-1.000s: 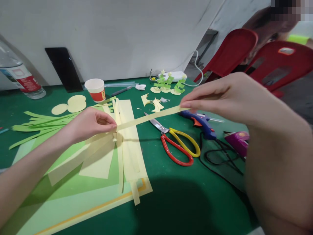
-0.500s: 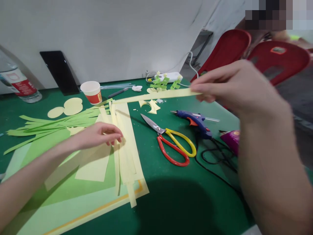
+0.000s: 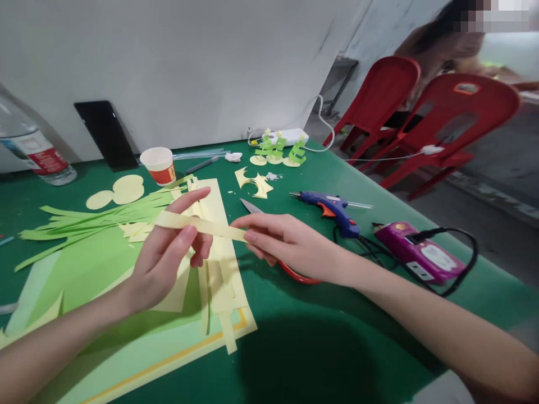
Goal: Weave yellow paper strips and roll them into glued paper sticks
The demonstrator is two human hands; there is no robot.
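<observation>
A pale yellow paper strip (image 3: 215,229) stretches between my two hands, raised over the paper stack. My left hand (image 3: 158,269) holds it between thumb and fingers, its index finger pointing upward. At the strip's other end, my right hand (image 3: 297,247) pinches it with thumb and fingertips. Beneath lie more yellow strips (image 3: 219,286) on yellow and green sheets (image 3: 113,336). Green paper strips (image 3: 84,221) fan out to the left. Scissors (image 3: 251,206) rest under my right hand, which hides most of their handles.
A blue glue gun (image 3: 330,209) and a purple power socket (image 3: 421,252) with black cords lie at right. Behind are a paper cup (image 3: 158,165), yellow paper circles (image 3: 127,189), scraps (image 3: 256,184) and small green paper plants (image 3: 275,147). A bottle (image 3: 36,151) and phone (image 3: 107,134) stand left.
My right hand has come down and left with the yellow strip's end. My left hand has risen and taken hold of the strip.
</observation>
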